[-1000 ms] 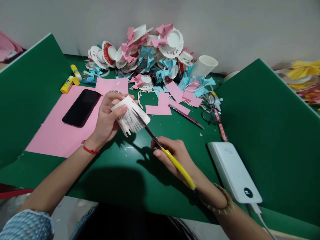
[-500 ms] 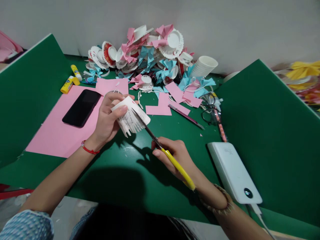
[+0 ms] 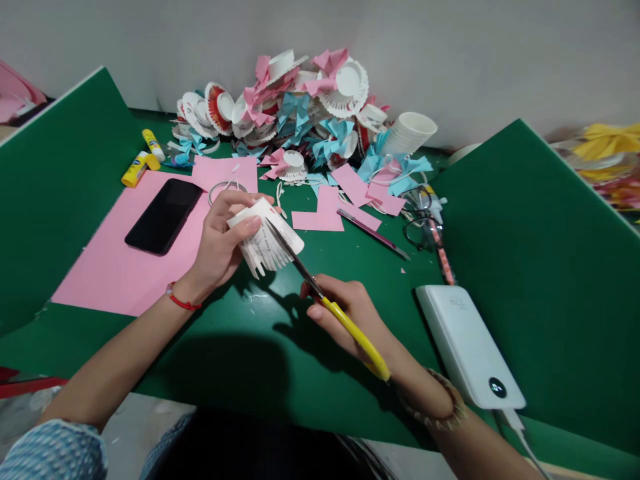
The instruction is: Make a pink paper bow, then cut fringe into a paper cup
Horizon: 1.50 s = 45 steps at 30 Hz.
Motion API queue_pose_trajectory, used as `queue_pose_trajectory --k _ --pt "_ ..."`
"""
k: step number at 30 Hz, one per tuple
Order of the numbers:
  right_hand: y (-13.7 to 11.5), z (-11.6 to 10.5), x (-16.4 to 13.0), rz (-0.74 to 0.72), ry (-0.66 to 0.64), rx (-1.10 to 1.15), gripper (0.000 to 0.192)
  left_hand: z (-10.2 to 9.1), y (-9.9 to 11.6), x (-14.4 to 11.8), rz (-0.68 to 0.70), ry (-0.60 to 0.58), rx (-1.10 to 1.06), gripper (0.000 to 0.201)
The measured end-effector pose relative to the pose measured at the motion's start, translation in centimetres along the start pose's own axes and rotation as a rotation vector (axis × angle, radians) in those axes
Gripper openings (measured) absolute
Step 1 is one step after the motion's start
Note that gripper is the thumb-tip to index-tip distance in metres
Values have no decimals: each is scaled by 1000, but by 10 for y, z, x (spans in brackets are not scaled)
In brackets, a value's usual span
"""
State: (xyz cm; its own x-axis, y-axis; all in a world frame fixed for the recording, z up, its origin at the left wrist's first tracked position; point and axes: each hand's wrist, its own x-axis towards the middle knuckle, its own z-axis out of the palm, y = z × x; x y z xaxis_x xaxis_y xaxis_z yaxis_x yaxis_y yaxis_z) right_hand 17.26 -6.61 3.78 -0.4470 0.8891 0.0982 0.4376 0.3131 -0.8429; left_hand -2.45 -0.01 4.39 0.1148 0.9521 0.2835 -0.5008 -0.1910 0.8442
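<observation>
Paper cup gripped in left hand, shifted slightly rightward since a second ago; yellow-handled scissors clenched in right hand, blades within fringe, another slit under way.

Bright overhead light; hard shadows fall toward the viewer; sharp focus, edges stretched.

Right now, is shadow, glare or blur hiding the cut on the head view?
Head view: sharp at centre; hard shadows fall on the green table below both hands, not on the fringed white paper cup; no glare there; straight edges bow towards the corners.
</observation>
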Motion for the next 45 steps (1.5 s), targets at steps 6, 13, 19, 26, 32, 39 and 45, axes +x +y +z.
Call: queue_pose_trajectory --k 6,13,19,26,32,39,45 --pt "-2 1 1 17 41 -16 53 1 1 -1 11 -25 -10 25" --pt "-3 0 1 10 49 -33 53 -1 0 0 7 -22 33 27" --pt "-3 0 2 -6 60 -37 53 0 0 0 1 -8 30 28" --pt "-4 0 1 -15 71 -55 53 1 0 0 0 -2 13 28" --pt "-5 1 2 -22 73 -71 51 0 0 0 5 -11 42 27" --pt "-4 1 2 -24 82 -72 45 -1 -1 0 -7 0 46 30" --pt "-4 2 1 -41 93 -72 43 0 -1 1 -1 -9 26 28"
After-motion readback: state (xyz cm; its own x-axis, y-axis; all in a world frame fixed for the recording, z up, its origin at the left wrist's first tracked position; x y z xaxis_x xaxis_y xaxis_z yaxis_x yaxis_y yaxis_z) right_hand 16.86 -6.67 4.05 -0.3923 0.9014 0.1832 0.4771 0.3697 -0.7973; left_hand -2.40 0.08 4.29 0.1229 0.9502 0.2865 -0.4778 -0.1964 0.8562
